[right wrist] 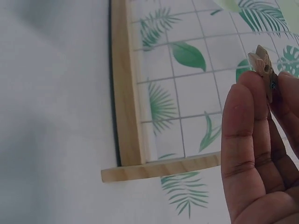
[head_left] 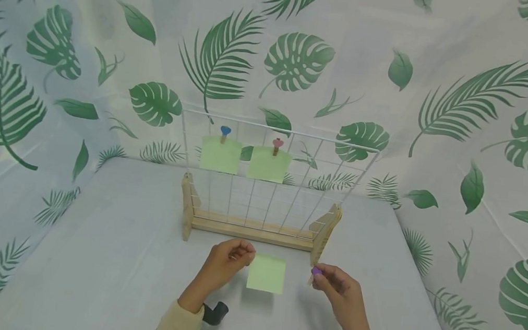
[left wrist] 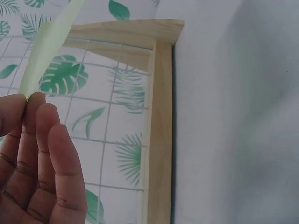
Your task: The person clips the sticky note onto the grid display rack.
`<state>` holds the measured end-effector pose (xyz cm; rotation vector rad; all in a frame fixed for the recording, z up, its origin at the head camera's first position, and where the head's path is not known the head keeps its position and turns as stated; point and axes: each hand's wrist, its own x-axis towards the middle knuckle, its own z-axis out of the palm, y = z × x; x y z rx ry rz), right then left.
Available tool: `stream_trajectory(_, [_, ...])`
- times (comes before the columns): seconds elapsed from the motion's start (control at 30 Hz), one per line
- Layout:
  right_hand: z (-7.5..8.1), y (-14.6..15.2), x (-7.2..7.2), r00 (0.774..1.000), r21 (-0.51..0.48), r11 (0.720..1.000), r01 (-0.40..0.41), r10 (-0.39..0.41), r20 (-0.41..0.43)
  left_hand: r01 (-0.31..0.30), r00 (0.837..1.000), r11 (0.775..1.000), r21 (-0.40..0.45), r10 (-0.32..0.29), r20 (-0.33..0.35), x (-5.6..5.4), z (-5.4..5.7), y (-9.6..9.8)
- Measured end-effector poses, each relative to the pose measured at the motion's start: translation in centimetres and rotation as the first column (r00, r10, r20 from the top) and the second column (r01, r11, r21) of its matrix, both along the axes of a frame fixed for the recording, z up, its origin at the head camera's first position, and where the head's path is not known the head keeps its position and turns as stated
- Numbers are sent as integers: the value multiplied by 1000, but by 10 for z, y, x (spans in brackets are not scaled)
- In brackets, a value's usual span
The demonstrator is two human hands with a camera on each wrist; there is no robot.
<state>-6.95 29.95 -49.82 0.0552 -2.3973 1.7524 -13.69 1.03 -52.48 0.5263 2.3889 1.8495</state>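
Between thumb and forefinger my left hand (head_left: 227, 264) pinches the left edge of a pale green sticky note (head_left: 266, 274), held up in front of the rack. In the left wrist view the note (left wrist: 46, 51) appears nearly edge-on above the fingertips. My right hand (head_left: 340, 292) pinches a small wooden clothespin (head_left: 315, 272) with a purple top, near the rack's right foot. The right wrist view shows the clothespin's wooden end (right wrist: 264, 67) poking out past the fingers. Two more green notes hang on the white wire grid (head_left: 261, 196), one under a blue-topped clothespin (head_left: 225, 133), the other under a pink-topped one (head_left: 277, 146).
A wooden base (head_left: 253, 232) with two side feet holds the grid upright on the white table (head_left: 110, 256). Leaf-printed cloth (head_left: 352, 15) rises behind and at both sides. Dark wrist mounts (head_left: 215, 314) sit by each wrist.
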Motion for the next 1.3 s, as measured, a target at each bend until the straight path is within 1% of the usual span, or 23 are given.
stream_trajectory(0.17, [1, 3, -3, 998, -34, 999, -35, 33, -46, 30, 999, 999, 26, -30, 10, -3, 3, 2])
stream_trajectory(0.27, [3, 3, -6, 997, -37, 998, -45, 43, -62, 35, 999, 999, 35, -35, 0, -5, 7, 3])
stream_trajectory(0.47, [10, 5, -10, 997, -26, 998, -57, 55, -54, 40, 999, 998, 53, -40, -11, -8, 12, 6])
stream_trajectory(0.57, [14, 6, -12, 997, -20, 997, -68, 67, -42, 42, 999, 998, 37, -41, -20, -10, 13, 7])
stream_trajectory(0.63, [17, 7, -14, 995, -11, 996, -85, 85, -50, 47, 998, 999, 25, -46, -33, -12, 14, 7])
stream_trajectory(0.83, [25, 10, -21, 980, -11, 986, -164, 162, -119, 63, 994, 998, 2, -62, -87, -18, 20, 9])
stream_trajectory(1.0, [31, 11, -29, 965, -20, 979, -205, 198, -170, 78, 989, 997, 2, -77, -126, -24, 25, 10])
stream_trajectory(1.1, [34, 12, -32, 957, -18, 974, -224, 216, -196, 88, 987, 996, 3, -87, -139, -27, 28, 10])
stream_trajectory(1.2, [38, 13, -35, 947, 1, 971, -238, 232, -220, 85, 986, 996, -3, -84, -146, -29, 31, 11])
stream_trajectory(1.3, [42, 11, -37, 947, 29, 974, -225, 225, -230, 76, 985, 997, -17, -78, -151, -30, 35, 12])
